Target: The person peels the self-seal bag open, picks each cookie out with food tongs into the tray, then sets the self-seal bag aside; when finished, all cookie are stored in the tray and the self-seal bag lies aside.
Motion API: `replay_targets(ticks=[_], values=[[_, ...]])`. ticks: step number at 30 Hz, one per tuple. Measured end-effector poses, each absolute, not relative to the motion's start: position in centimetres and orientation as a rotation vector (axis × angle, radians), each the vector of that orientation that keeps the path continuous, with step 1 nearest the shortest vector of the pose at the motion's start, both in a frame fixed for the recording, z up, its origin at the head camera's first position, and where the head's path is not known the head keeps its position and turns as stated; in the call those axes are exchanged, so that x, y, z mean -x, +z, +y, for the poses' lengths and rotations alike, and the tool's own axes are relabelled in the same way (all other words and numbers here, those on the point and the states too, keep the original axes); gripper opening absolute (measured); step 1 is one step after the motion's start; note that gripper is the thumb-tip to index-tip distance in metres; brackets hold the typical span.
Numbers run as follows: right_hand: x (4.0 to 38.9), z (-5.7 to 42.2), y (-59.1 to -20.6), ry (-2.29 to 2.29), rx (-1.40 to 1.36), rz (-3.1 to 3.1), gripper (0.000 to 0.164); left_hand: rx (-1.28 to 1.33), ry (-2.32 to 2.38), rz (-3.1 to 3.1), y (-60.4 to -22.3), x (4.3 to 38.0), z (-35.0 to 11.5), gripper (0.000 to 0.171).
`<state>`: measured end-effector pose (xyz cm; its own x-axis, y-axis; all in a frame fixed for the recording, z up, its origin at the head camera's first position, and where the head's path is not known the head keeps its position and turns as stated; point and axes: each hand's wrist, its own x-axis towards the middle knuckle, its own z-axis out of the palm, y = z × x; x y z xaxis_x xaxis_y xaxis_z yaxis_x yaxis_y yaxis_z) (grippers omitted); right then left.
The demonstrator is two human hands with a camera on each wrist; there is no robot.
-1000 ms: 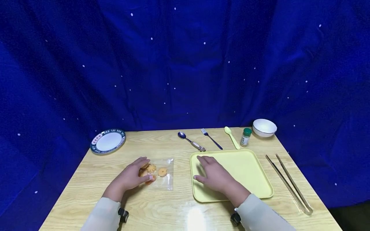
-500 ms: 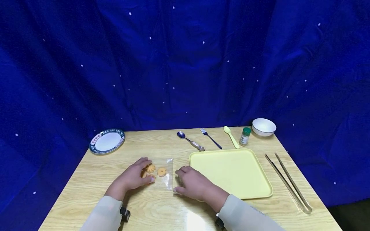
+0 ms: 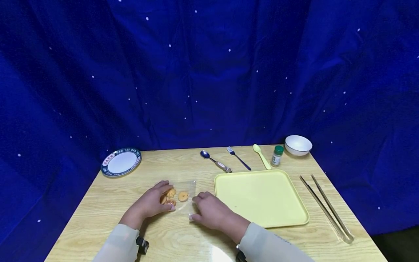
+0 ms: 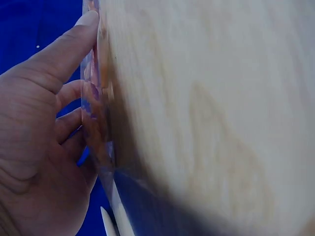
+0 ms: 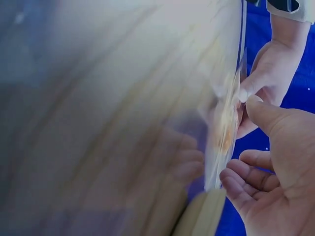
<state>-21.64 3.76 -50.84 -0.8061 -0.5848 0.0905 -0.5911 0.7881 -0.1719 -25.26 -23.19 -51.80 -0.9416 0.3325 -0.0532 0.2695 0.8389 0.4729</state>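
The bag (image 3: 188,189) is lying flat on the counter (image 3: 173,165), left of the tray (image 3: 258,198), with biscuits (image 3: 171,193) showing through its clear film. The left hand (image 3: 148,202) is curling thumb and fingers round the bag's left end and seems to be grasping it there; how hard, I cannot tell. The right hand (image 3: 212,212) is resting at the bag's right edge, fingers loosely bent and grasping nothing, the thumb lying beside the near right corner.

Most of the biscuits are bunching by the left hand while one is sitting apart near the middle, so an uneven lift would likely be tipping the load to one end. Squeezing harder on the left could be cracking the biscuits, which look brittle. The slick film could be slipping from the right fingers if they are closing on too little of it. Whether the bag is sealed is not showing; an open edge could be spilling crumbs. The right forearm is crossing the tray's near left corner, so a sideways sweep could be knocking it.
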Motion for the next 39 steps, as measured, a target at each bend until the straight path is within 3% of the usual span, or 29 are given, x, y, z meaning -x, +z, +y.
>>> replay_targets(ticks=[9, 20, 30, 39], values=[[21.2, 2.3, -51.3, 0.252, -0.944, -2.887, 0.059, -0.464, 0.732, 2.875, -51.9, 25.3, -23.0, 0.085], [21.4, 1.7, -51.6, 0.100, -1.036, -2.761, 0.032, -0.446, 0.733, 2.857, -52.0, 25.2, -23.2, 0.091], [21.5, 1.9, -51.8, 0.095, -1.038, -2.711, 0.020, -0.463, 0.728, 2.863, -51.8, 25.2, -23.2, 0.097], [21.5, 1.8, -52.0, 0.154, -1.057, -2.719, 0.021, -0.454, 0.707, 2.880, -51.6, 25.2, -22.8, 0.101]])
